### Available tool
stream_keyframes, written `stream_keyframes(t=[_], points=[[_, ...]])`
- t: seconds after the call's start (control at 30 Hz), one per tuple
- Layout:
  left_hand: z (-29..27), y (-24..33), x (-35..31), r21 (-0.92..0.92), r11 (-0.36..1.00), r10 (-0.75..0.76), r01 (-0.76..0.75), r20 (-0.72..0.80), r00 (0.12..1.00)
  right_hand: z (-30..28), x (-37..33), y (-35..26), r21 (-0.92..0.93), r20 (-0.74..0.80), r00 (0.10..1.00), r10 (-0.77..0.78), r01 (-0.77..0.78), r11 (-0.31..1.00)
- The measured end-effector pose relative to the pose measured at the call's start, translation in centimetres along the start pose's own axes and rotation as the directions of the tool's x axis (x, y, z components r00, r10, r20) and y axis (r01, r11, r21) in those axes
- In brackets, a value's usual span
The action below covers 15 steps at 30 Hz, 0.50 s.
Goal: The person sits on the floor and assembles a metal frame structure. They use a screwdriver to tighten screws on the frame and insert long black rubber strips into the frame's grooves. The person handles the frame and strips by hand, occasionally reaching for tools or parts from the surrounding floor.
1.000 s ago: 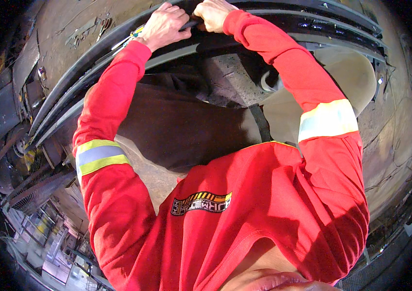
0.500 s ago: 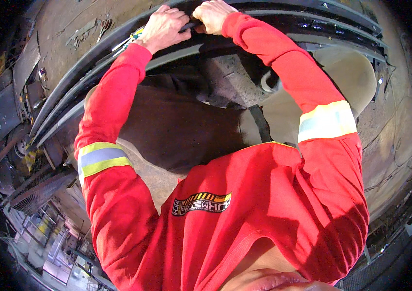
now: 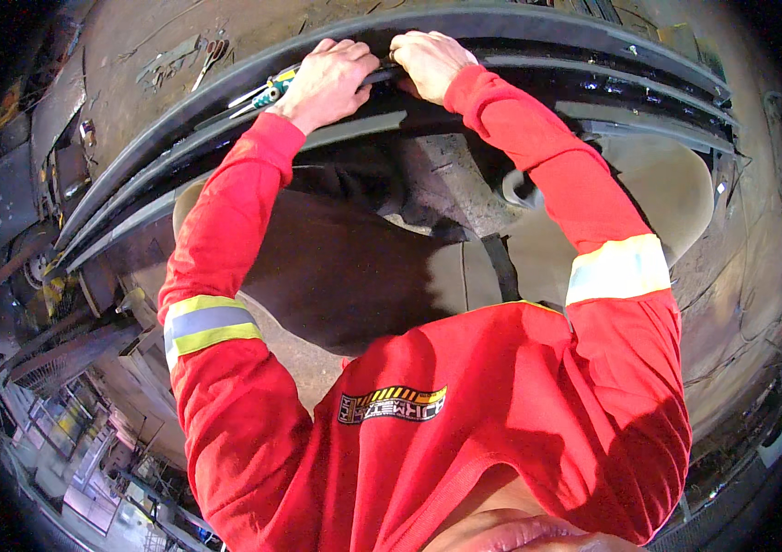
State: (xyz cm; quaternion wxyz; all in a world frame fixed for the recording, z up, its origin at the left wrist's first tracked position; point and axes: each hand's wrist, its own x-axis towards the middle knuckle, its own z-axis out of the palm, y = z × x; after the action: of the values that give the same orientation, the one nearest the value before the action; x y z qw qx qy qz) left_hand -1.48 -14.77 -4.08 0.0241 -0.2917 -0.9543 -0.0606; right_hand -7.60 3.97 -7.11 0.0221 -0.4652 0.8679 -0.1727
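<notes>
A long dark steel beam with raised grey edges (image 3: 538, 63) runs crosswise in front of me, bent by the lens. Over its channel my left hand (image 3: 328, 81) is closed, fingers curled under toward the right. Close beside it, my right hand (image 3: 430, 63) is also closed, thumb side facing the left hand. A small dark piece seems to lie between the fingertips, too hidden to name. Just left of my left wrist, hand tools with green and yellow handles (image 3: 271, 92) rest in the channel.
Beyond the beam, scissors (image 3: 213, 57) and flat metal scraps (image 3: 168, 57) lie on the brown surface. Under my arms are my legs in a dark apron (image 3: 345, 262). Cables trail at the right, and metal parts crowd the far left.
The view has tilted, so the beam, tools and both hands appear lower in the picture. Both hands stay closed and close together over the beam.
</notes>
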Motion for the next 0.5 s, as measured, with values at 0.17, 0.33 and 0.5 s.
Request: stream_keyframes(t=[0.17, 0.33, 0.5], points=[[-0.1, -0.1, 0.0, -0.038, 0.999, -0.005, 0.007, 0.041, 0.999, 0.0, -0.4, -0.3, 0.022, -0.015, 1.000, -0.002, 0.002, 1.000], [0.3, -0.8, 0.5, -0.119, 0.987, 0.109, -0.105, 0.023, 0.994, -1.3, -0.3, -0.7, -0.027, 0.073, 0.997, -0.019, 0.021, 0.999], [0.5, -1.3, 2.0, -0.196, 0.956, 0.215, -0.218, -0.036, 0.976, -1.2, -0.4, 0.0, -0.061, 0.055, 0.998, -0.038, 0.041, 0.997]])
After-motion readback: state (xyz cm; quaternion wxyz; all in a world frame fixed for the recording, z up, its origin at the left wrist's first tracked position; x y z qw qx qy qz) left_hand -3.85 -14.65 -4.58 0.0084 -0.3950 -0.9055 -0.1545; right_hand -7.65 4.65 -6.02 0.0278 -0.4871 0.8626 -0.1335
